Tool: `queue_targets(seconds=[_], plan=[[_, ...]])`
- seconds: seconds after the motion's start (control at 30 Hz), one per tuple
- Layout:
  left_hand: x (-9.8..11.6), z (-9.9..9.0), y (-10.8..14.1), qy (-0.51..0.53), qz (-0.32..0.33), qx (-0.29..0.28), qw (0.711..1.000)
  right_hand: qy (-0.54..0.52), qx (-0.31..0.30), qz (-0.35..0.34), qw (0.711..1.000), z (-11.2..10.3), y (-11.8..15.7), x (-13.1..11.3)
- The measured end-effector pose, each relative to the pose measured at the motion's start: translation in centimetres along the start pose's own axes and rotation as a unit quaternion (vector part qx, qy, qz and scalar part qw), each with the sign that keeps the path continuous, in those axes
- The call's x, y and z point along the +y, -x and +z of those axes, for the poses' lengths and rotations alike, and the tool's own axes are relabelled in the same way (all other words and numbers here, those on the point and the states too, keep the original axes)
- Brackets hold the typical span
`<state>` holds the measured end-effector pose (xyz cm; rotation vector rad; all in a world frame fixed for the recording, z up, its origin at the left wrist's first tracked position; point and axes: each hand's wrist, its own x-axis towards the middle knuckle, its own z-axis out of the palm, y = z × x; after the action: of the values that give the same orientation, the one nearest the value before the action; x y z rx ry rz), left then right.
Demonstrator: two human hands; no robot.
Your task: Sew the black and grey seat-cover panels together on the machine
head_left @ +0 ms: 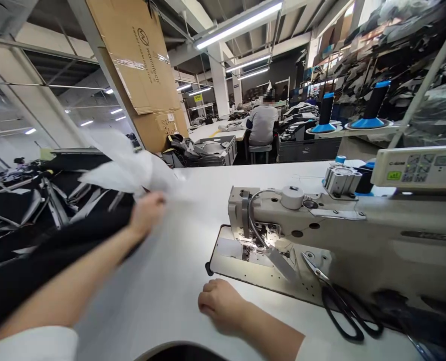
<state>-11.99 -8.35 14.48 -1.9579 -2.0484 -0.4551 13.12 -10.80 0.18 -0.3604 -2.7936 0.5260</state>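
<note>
My left hand, smeared by motion, is closed at the lower edge of a thin white sheet that billows over the table's left edge. Whether the sheet is plastic or cloth I cannot tell. My right hand rests on the white table with its fingers curled in and nothing visible in them. Just beyond it stands a sewing machine, its needle area lit. Black-handled scissors lie on the machine bed, right of my right hand.
Black fabric pieces are heaped left of the table. Thread cones stand behind the machine, beside a control panel. A large cardboard sheet rises at the back left. Further off, a person sits facing away near grey crates.
</note>
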Motion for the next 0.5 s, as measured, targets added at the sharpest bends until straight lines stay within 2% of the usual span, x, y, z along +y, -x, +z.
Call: queue_targets(seconds=[0.1, 0.2, 0.27, 0.33, 0.37, 0.43, 0.47, 0.5], plan=[[1.7, 4.9, 3.5, 0.034, 0.081, -0.013, 0.996, 0.005, -0.022, 0.003, 1.0, -0.2, -0.2, 0.0], [2.8, 9.7, 9.1, 0.039, 0.233, 0.027, 0.971, 0.01, -0.033, 0.013, 0.999, -0.1, -0.4, 0.1], [2.8, 11.5, 12.7, 0.041, 0.33, 0.052, 0.942, 0.011, -0.032, 0.019, 0.999, 0.1, -0.6, 0.3], [2.0, 12.0, 15.0, 0.052, 0.381, 0.049, 0.922, 0.008, -0.031, 0.02, 0.999, 0.3, -0.7, 0.4], [1.1, 11.9, 15.5, 0.058, 0.388, 0.036, 0.919, 0.004, -0.03, 0.02, 0.999, 0.3, -0.7, 0.4], [-1.4, 11.2, 14.7, 0.06, 0.342, -0.01, 0.938, -0.009, -0.026, 0.023, 0.999, 0.4, -0.8, 0.5], [-3.1, 10.8, 13.6, 0.054, 0.291, -0.05, 0.954, -0.016, -0.022, 0.029, 0.999, 0.3, -0.9, 0.5], [-4.8, 10.4, 12.1, 0.04, 0.193, -0.085, 0.977, -0.023, -0.017, 0.035, 0.999, 0.2, -0.9, 0.4]])
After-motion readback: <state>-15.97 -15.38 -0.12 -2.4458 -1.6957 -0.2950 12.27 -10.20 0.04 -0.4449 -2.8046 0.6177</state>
